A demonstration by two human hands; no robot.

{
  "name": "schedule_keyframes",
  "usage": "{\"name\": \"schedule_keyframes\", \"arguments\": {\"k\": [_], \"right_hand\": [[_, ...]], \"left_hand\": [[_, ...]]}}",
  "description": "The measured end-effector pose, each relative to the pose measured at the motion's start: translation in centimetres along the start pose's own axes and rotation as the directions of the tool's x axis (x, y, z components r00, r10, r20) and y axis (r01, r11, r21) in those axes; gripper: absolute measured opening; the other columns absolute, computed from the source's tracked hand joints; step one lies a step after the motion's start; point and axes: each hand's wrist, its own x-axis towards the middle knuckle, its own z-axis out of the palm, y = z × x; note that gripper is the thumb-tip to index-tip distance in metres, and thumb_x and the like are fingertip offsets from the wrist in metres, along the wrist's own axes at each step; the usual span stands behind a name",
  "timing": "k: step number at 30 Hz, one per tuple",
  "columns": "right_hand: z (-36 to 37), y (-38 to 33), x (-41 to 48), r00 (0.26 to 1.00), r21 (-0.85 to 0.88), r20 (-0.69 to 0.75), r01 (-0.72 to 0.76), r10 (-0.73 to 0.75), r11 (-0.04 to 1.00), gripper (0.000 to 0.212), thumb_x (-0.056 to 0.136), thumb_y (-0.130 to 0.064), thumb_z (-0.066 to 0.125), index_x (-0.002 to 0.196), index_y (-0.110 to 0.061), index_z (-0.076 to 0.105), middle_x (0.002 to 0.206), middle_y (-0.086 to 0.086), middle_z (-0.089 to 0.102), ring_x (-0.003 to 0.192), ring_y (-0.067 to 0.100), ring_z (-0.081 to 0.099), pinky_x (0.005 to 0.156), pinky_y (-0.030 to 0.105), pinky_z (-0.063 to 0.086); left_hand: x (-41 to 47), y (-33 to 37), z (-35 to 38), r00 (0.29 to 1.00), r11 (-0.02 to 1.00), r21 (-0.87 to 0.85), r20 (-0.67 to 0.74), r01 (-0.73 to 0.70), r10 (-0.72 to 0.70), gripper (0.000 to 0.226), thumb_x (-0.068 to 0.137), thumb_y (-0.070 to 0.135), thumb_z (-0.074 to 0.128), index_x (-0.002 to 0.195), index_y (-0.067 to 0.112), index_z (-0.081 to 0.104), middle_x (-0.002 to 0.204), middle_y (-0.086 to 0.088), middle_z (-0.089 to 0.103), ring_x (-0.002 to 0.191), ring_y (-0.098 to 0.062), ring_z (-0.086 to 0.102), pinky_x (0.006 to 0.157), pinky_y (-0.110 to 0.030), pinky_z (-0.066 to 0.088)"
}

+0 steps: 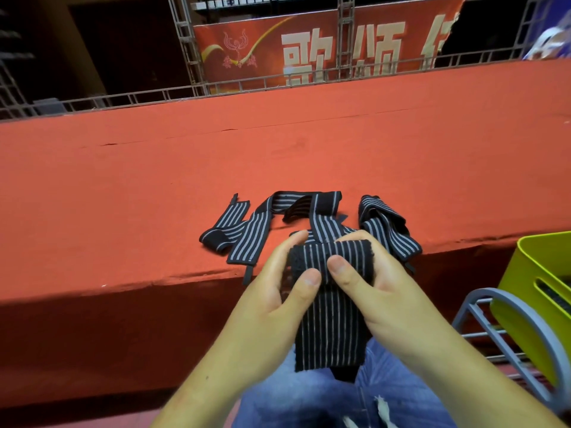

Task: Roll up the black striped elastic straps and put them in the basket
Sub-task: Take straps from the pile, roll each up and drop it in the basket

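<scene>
Looking down from the head view over my lap, both hands are on one black striped elastic strap [330,253], held just off the near edge of the red-covered table [278,156]. My left hand [279,284] curls round the left end of the started roll, with the thumb pressed on its front. My right hand [381,284] grips the right end, fingers wrapped over the top and thumb pinching from below. The unrolled tail [327,332] hangs down over my jeans [302,403].

More striped straps lie loose on the table, a tangled one [247,230] to the left and a bunched one [383,223] to the right. Another length runs up from behind my fingers onto the table, and I cannot tell whether it belongs to the strap I hold. The lime-green basket [531,291] sits on a grey rack [482,316] to my right, near my forearm.

I judge the roll is only just begun. To do it well, I should hold the two edges level so the coil does not cone out sideways, and pull light tension on the tail while my thumbs feed each turn. The elastic will likely spring open, so I should pinch the finished roll until it is in the basket.
</scene>
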Motion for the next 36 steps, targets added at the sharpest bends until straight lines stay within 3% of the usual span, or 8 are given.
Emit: {"name": "schedule_keyframes", "arguments": {"k": [6, 13, 17, 20, 22, 24, 28, 36], "right_hand": [[-0.2, 0.1, 0.0, 0.997, 0.032, -0.007, -0.072, 0.073, 0.997, 0.020, 0.091, -0.050, 0.063, 0.108, -0.041, 0.070, 0.111, -0.009, 0.078, 0.105, 0.007, 0.074, 0.094, 0.034, 0.053], [-0.5, 0.8, 0.1, 0.979, 0.170, 0.047, -0.205, 0.199, 0.964, 0.060, 0.076, -0.079, 0.072, 0.118, -0.036, 0.073, 0.123, -0.002, 0.077, 0.118, 0.017, 0.072, 0.110, 0.052, 0.049], [-0.5, 1.2, 0.3, 0.967, 0.228, 0.084, -0.254, 0.241, 0.940, 0.072, 0.073, -0.083, 0.072, 0.122, -0.029, 0.074, 0.126, 0.003, 0.076, 0.121, 0.022, 0.071, 0.112, 0.054, 0.046], [-0.6, 1.2, 0.2, 0.958, 0.205, 0.098, -0.286, 0.271, 0.936, 0.079, 0.069, -0.089, 0.068, 0.122, -0.030, 0.074, 0.124, 0.002, 0.077, 0.120, 0.021, 0.071, 0.113, 0.054, 0.046], [-0.6, 1.1, 0.1, 0.952, 0.198, 0.103, -0.303, 0.288, 0.932, 0.081, 0.067, -0.091, 0.067, 0.120, -0.030, 0.075, 0.121, 0.002, 0.078, 0.117, 0.021, 0.073, 0.111, 0.054, 0.048], [-0.7, 0.8, 0.1, 0.952, 0.200, 0.107, -0.302, 0.285, 0.932, 0.076, 0.074, -0.087, 0.065, 0.120, -0.028, 0.075, 0.120, 0.003, 0.078, 0.117, 0.022, 0.073, 0.111, 0.056, 0.048], [-0.6, 0.6, 0.2, 0.965, 0.238, 0.085, -0.262, 0.248, 0.935, 0.050, 0.090, -0.059, 0.065, 0.123, -0.023, 0.075, 0.123, 0.005, 0.077, 0.120, 0.022, 0.071, 0.112, 0.054, 0.047], [-0.8, 0.5, -0.1, 0.978, 0.260, 0.093, -0.202, 0.184, 0.944, 0.022, 0.095, -0.032, 0.074, 0.115, -0.027, 0.076, 0.121, 0.006, 0.077, 0.116, 0.022, 0.073, 0.100, 0.041, 0.051]], "left_hand": [[0.3, 0.2, -0.6, 0.992, 0.997, 0.063, -0.122, -0.034, 0.042, 0.032, 0.098, 0.024, 0.070, 0.125, 0.040, 0.065, 0.121, 0.015, 0.073, 0.114, -0.008, 0.068, 0.102, -0.042, 0.053], [0.1, 0.4, -0.4, 0.985, 0.997, 0.018, -0.156, -0.070, 0.072, 0.037, 0.092, 0.015, 0.073, 0.119, 0.040, 0.068, 0.112, 0.016, 0.074, 0.102, -0.006, 0.071, 0.087, -0.017, 0.052], [0.2, 0.3, -0.4, 0.980, 0.996, 0.008, -0.176, -0.091, 0.091, 0.042, 0.091, 0.005, 0.073, 0.115, 0.040, 0.070, 0.097, 0.025, 0.068, 0.089, 0.001, 0.067, 0.081, -0.015, 0.051], [0.3, 0.0, -0.3, 0.977, 0.992, -0.026, -0.181, -0.124, 0.117, 0.046, 0.091, 0.000, 0.072, 0.112, 0.041, 0.069, 0.114, 0.009, 0.070, 0.107, -0.018, 0.071, 0.091, -0.031, 0.055], [0.4, -0.1, -0.2, 0.969, 0.986, -0.018, -0.191, -0.163, 0.157, 0.047, 0.090, -0.005, 0.072, 0.110, 0.037, 0.070, 0.120, 0.006, 0.067, 0.118, -0.022, 0.067, 0.095, -0.029, 0.055], [0.4, -0.1, -0.1, 0.965, 0.983, -0.008, -0.189, -0.186, 0.181, 0.047, 0.088, -0.010, 0.071, 0.109, 0.032, 0.071, 0.121, 0.008, 0.066, 0.124, -0.018, 0.063, 0.096, -0.023, 0.054], [0.3, -0.1, -0.2, 0.975, 0.986, -0.026, -0.154, -0.165, 0.159, 0.050, 0.087, -0.011, 0.071, 0.107, 0.035, 0.069, 0.125, 0.009, 0.066, 0.126, -0.013, 0.062, 0.097, -0.021, 0.052], [0.2, 0.2, -0.3, 0.985, 0.994, -0.071, -0.157, -0.089, 0.077, 0.028, 0.093, 0.023, 0.066, 0.120, 0.030, 0.066, 0.118, 0.011, 0.072, 0.114, -0.011, 0.068, 0.092, -0.022, 0.052]]}}
